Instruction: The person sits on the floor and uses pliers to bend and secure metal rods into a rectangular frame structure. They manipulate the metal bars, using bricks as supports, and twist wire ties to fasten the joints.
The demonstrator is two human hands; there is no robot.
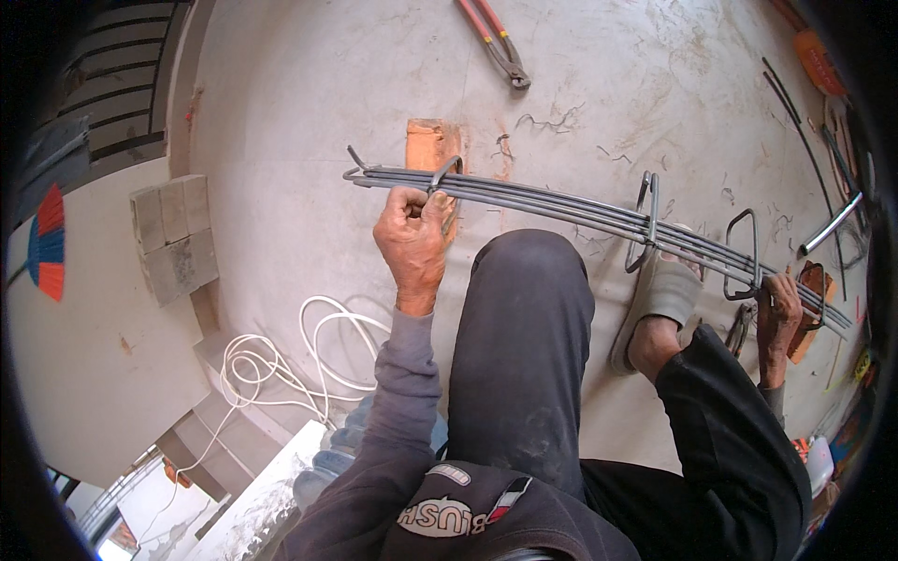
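A bundle of thin steel reinforcing bars (pixel 552 211) stretches in front of me, its left end bent into hooks. Bent wire stirrups loop round it: one stirrup (pixel 453 163) beside my left hand, another stirrup (pixel 652 208) in the middle and a third stirrup (pixel 754 234) towards the right. My left hand (pixel 412 241) is closed, thumb and fingers pinching at the bars just under the left stirrup. My right hand (pixel 779 313) is wrapped round the bars near their right end. An orange brick (pixel 428 140) lies under the left end, and another brick (pixel 816 285) under the right.
Red-handled pliers (pixel 510 65) lie on the far floor; dark pincers (pixel 742 327) rest near my right hand. Tie-wire scraps (pixel 552 122) are scattered about. Left are a coiled white cable (pixel 253 369), grey blocks (pixel 173 229) and a red-blue broom (pixel 47 243). My clogged foot (pixel 669 290) stands by the bars.
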